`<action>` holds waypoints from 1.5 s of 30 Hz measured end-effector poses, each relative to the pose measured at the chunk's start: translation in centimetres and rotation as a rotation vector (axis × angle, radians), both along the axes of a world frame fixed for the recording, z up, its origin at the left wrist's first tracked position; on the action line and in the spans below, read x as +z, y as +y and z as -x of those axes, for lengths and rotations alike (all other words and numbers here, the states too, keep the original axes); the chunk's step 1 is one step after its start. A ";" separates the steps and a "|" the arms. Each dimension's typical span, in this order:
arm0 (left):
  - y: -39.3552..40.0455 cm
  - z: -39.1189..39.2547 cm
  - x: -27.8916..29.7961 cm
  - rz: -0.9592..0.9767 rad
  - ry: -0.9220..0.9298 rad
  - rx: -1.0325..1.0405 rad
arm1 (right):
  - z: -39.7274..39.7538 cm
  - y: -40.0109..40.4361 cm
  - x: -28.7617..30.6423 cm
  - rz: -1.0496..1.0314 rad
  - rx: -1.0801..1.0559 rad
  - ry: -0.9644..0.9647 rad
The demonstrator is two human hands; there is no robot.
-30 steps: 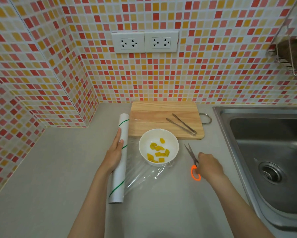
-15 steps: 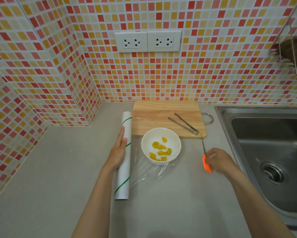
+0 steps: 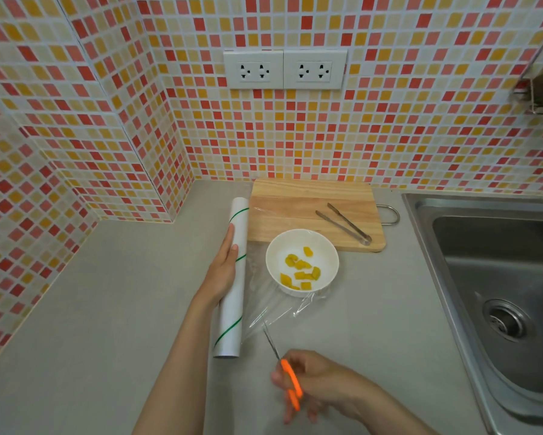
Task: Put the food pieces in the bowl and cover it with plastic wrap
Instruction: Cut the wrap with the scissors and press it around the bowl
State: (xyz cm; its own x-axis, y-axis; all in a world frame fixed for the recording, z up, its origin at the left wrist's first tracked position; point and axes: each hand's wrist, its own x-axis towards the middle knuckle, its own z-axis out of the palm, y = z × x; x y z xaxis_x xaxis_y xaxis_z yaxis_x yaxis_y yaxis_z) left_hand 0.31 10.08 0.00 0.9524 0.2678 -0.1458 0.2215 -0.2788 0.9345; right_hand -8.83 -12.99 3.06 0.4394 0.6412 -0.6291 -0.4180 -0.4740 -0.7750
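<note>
Blurred: right hand [image 3: 323,381], scissors [image 3: 282,364]; cut by right edge: sink [image 3: 424,233].

The wall tiles [image 3: 405,136] are a mosaic of small red, orange, yellow and cream squares around white sockets [image 3: 253,70]. On the plain grey countertop [image 3: 106,309] sit a pale wood-grain cutting board [image 3: 295,196], a white bowl [image 3: 275,255] of yellow food pieces [image 3: 301,265] and a white plastic wrap roll [image 3: 232,312] with a thin green spiral line. The scissors [image 3: 283,367] have orange handles.

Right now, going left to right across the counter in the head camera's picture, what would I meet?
The plastic wrap roll → white bowl → metal tongs → metal handle loop → sink.
</note>
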 end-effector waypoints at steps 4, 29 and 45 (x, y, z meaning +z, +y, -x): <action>0.0 0.2 -0.1 0.003 -0.006 0.002 | -1.0 2.5 -0.5 -0.009 -0.143 -0.069; -0.3 0.7 0.4 0.020 -0.018 0.010 | -2.6 5.7 -1.8 -0.078 -0.380 -0.110; -0.2 1.2 0.7 0.057 -0.035 0.045 | -5.0 8.0 -0.4 -0.056 -0.467 -0.126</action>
State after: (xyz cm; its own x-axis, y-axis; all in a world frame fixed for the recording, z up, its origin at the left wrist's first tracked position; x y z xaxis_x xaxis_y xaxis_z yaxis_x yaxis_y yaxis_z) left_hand -0.88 9.87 0.69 0.9443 0.3029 -0.1287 0.1992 -0.2149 0.9561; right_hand -3.86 -5.00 2.64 0.7588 0.3885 -0.5227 -0.4772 -0.2145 -0.8522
